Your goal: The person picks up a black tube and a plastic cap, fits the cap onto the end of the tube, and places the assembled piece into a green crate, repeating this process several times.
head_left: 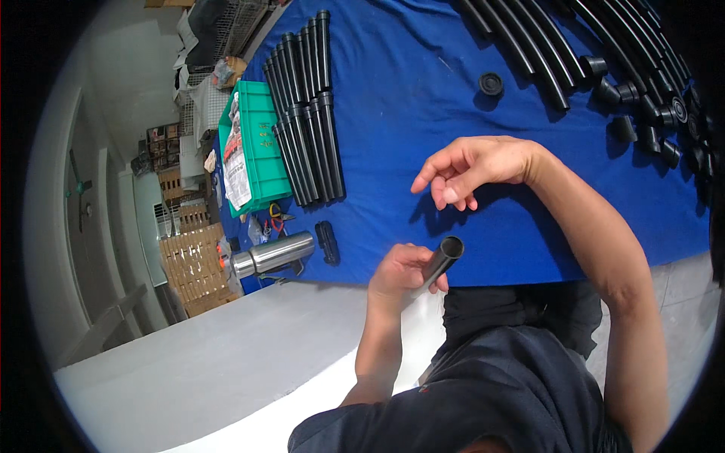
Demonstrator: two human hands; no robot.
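My left hand (394,272) is wrapped round a black tube (445,258) at the table's near edge. The tube's open, hollow end tilts up and away from me. Farther in, my right hand (487,167) hovers over the blue cloth (400,98), fingers loosely bent and apart, holding nothing. Beyond it lies a round black cap (491,84), the loose piece nearest to that hand. Long black tubes (521,41) lie side by side at the far right, with several short black fittings (648,139) by their near ends.
On the left, black tubes with collared ends (306,113) lie in rows against a green crate (266,151). Nearer stand a steel flask (283,252), a small black object (327,242) and red-handled pliers (278,217). Cardboard (192,260) lies beyond the table's left side.
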